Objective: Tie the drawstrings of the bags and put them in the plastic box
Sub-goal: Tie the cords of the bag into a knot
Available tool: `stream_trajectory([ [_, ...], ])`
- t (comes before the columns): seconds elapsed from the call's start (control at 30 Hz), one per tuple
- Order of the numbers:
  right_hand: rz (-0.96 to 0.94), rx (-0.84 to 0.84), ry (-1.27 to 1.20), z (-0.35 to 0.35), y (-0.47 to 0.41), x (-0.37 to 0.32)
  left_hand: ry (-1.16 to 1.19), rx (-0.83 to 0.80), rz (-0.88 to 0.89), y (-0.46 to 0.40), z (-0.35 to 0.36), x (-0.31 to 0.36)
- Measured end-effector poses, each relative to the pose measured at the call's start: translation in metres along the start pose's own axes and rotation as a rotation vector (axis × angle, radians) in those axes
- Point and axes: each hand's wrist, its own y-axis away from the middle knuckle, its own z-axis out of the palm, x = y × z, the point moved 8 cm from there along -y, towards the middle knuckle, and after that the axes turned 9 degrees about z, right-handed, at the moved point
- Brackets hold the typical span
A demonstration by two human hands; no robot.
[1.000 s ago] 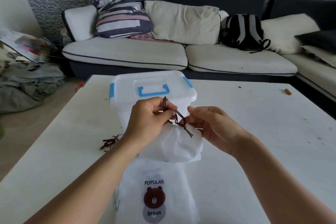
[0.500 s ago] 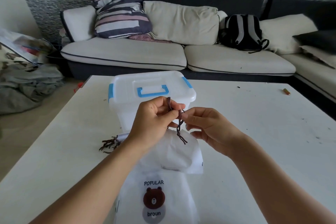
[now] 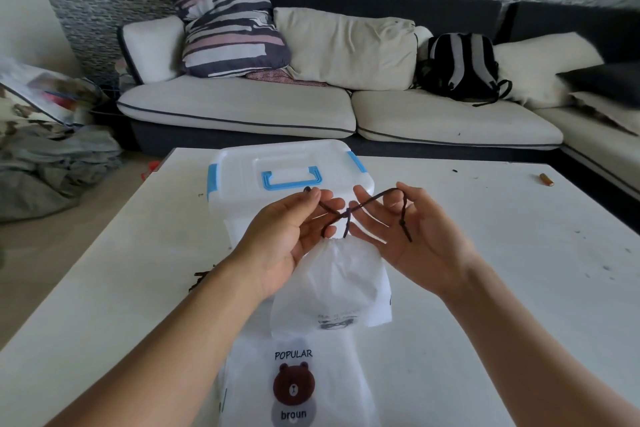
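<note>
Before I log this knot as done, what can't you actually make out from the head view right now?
- Plastic box contents: lid on, frosted.
- Knot tightness: too small between left hand and right hand.
- Print on held bag: faint, folded under.
- Dark strings on table: hidden behind left forearm.
- Bear bag: cut off by bottom edge.

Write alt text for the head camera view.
Two hands, left hand and right hand, pull a dark drawstring apart above a white bag. Behind it on the white table stands a lidded plastic box.
</note>
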Motion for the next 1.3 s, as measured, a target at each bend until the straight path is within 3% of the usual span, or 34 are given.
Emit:
stream_trajectory([
  [0.1, -0.053, 0.01, -0.089, -0.001, -0.003, -0.002, 0.036, 0.064, -0.032, -0.002, -0.006, -0.002],
  [0.23, -0.134, 0.139, -0.261, -0.021, -0.009, -0.008, 0.271, 0.271, -0.016, -0.005, -0.025, 0.002],
  [0.33, -0.148, 0.21, -0.237, -0.03, -0.008, -0.015, 0.201, 0.344, 0.049, -0.008, -0.04, 0.01],
  [0.53, -0.25, 0.292, 0.084, -0.022, -0.005, -0.02, -0.005, 0.225, 0.174, -0.007, -0.024, 0.017],
  [0.73, -0.268, 0.26, 0.041, -0.022, 0.0, -0.027, -0.054, 0.248, 0.194, -0.007, -0.032, 0.026],
  [0.93, -0.248, 0.279, 0.571, -0.007, 0.008, -0.017, -0.144, 0.108, 0.156, 0.001, -0.013, 0.017],
  [1.13, -0.049, 0.183, 1.497, 0.009, 0.007, 0.014, 0.008, 0.128, 0.06, 0.003, -0.01, 0.004],
  [1.3, -0.134, 0.242, 1.672, 0.012, -0.001, 0.035, 0.157, 0.14, 0.008, 0.003, -0.005, -0.002],
])
